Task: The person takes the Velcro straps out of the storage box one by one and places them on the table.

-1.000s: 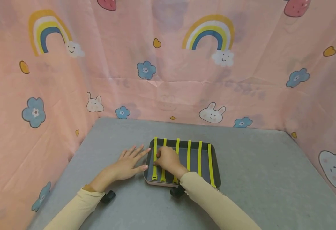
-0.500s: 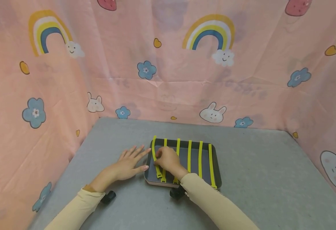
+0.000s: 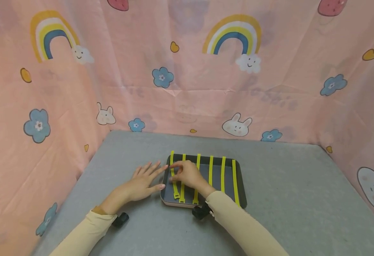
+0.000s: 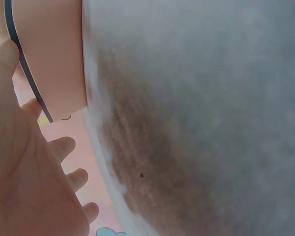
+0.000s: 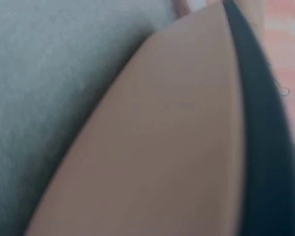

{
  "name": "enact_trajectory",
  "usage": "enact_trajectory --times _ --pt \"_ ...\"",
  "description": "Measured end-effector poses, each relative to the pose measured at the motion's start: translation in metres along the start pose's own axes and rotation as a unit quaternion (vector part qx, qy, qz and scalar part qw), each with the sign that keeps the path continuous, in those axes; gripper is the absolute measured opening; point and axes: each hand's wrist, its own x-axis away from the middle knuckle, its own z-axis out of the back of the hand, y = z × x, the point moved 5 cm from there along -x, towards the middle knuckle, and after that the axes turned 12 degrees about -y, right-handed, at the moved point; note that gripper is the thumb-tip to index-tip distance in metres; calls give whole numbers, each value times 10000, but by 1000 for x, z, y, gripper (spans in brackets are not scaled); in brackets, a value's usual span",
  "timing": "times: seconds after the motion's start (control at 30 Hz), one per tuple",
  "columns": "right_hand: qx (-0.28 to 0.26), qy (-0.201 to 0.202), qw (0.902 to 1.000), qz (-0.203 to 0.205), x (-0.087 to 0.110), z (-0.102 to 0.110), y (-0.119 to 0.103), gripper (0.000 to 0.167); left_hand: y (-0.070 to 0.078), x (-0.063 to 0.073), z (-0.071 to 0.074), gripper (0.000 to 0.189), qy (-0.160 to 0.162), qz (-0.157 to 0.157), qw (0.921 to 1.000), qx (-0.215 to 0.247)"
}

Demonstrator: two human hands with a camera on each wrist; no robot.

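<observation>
Straps (image 3: 210,172), six, yellow, laid side by side in dark-lined pink tray (image 3: 242,190) on grey table (image 3: 286,192). Left hand (image 3: 143,182): fingers spread, against tray's left rim. Right hand (image 3: 189,174): thumb and forefinger apart, at leftmost strap (image 3: 175,189).

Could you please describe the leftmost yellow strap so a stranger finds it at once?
On the grey table, a shallow dark-lined tray holds six yellow straps. At its left side, nearest the left hand, lies the leftmost strap. It slants right towards its near end, whereas its neighbour leans slightly left.
</observation>
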Motion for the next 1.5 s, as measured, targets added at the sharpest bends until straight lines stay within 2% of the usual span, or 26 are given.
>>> enact_trajectory --times 0.5,0.8,0.93,1.07,1.27,1.5 --pt "14 -256 9996 77 6 14 1 46 6 -2 -11 71 283 278 9992 34" --pt "122 -429 9985 -302 4 13 2 42 13 1 -12 70 287 412 9981 346" --pt "240 -332 9983 -425 2 7 5 39 11 2 -14 70 324 390 9982 322" --pt "603 -182 9973 -384 1 2 5 39 10 2 -15 70 319 411 9983 278" --pt "880 151 9946 -525 1 2 6 47 12 1 -13 71 303 353 9984 319" --pt "1131 191 9912 -660 1 0 2 58 11 2 -14 72 304 446 9983 233"
